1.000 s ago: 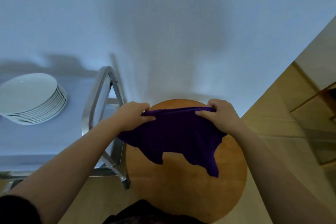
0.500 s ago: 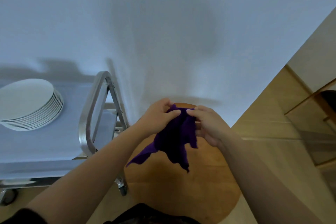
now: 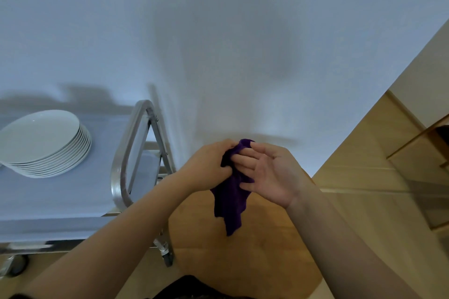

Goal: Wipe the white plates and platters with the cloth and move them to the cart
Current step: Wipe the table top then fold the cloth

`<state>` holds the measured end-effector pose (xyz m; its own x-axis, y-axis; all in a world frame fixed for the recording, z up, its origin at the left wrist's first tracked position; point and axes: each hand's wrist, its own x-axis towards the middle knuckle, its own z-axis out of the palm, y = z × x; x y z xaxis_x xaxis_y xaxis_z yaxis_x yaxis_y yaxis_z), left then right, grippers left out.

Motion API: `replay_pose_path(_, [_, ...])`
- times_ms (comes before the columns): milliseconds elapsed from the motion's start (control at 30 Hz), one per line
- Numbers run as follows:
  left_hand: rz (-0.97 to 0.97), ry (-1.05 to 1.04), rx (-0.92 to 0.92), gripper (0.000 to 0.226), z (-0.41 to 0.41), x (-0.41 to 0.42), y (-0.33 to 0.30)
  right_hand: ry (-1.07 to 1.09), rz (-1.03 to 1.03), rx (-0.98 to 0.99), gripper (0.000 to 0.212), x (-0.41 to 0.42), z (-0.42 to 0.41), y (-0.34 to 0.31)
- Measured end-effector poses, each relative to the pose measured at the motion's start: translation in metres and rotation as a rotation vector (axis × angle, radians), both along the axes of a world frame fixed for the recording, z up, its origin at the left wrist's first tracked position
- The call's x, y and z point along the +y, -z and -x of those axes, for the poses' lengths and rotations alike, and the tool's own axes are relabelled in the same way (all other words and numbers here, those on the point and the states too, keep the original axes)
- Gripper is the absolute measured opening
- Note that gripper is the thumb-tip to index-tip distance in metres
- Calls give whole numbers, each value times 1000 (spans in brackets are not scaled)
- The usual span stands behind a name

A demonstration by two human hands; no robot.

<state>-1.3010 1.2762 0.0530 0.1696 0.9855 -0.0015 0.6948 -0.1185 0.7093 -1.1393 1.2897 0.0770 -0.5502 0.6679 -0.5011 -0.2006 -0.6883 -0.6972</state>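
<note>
The purple cloth (image 3: 230, 192) is being held up in the air above the round wooden table (image 3: 243, 257), and it is being bunched into a small bundle. A second ago it was being stretched wide between both hands; now it has been gathered up, so most of it is hanging down in a loose tail. The top of the cloth is being gripped by the left hand (image 3: 209, 165), with the fingers curled around it. The right hand (image 3: 269, 175) is being held just beside the cloth, palm showing, with its fingers (image 3: 245, 158) straight and a little spread, their tips touching the fabric. To the left of the table, a stack of white plates (image 3: 46, 143) is sitting on the top shelf of the metal cart (image 3: 126, 160), well apart from the cloth. No plates are being seen on the table itself. It is being guessed that the cloth is being made ready for wiping, or that the wiping is nearly done, since the plates are already lying on the cart.
</note>
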Motion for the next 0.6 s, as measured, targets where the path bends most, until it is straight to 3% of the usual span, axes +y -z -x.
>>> replay_pose_path(167, [45, 40, -205, 42, -2, 0, -5, -23, -16, 153, 79, -4, 0, -9])
replay_pose_path(267, [-33, 55, -158, 36, -4, 3, -5, -117, -105, 97, 86, -3, -3, -11])
replay_pose_path(300, [-55, 55, -133, 34, -3, 5, -6, -147, -158, 20, 81, -2, -5, -12])
replay_pose_path(333, [-53, 51, -130, 36, -1, 7, -8, -146, -232, -83, 62, 2, -7, -13])
replay_pose_path(400, [13, 10, -211, 43, 5, 10, -12, -31, -469, -393, 26, 10, -15, -11])
replay_pose_path(433, [55, -29, -283, 48, 8, 12, -15, 54, -587, -569, 19, 16, -21, -7])
replay_pose_path(500, [122, -89, -407, 54, 12, 13, -22, 53, -753, -747, 50, 21, -29, 4])
replay_pose_path(567, [167, -55, -443, 55, 13, 13, -28, -157, -777, -674, 84, 17, -25, 16])
replay_pose_path(600, [185, -14, -432, 55, 12, 13, -31, -230, -789, -624, 83, 14, -21, 21])
